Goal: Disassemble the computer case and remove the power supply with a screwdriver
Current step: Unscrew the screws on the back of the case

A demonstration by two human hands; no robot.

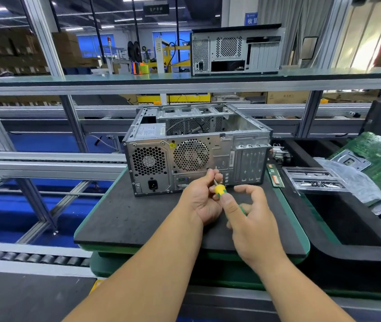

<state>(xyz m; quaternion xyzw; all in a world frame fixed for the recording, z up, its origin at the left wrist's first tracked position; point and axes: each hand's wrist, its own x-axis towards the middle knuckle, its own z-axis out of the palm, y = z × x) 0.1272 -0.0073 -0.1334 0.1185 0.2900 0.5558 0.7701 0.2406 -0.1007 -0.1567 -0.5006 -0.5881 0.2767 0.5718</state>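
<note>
Both hands on the screwdriver, behind the open steel case.

I see my left hand [202, 198] pinching the thin metal shaft, my right hand [252, 219] gripping the yellow-green screwdriver [219, 189] handle, before the perforated computer case [196, 149].

A silver-grey computer case [196, 149] with honeycomb-patterned vents and a yellow warning sticker [172, 145] sits on a black mat [126, 217] edged green; the screwdriver [219, 189] handle is yellow and green.

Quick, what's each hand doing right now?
Left hand: pinching the screwdriver by its metal shaft.
Right hand: holding the screwdriver's yellow handle.
</note>
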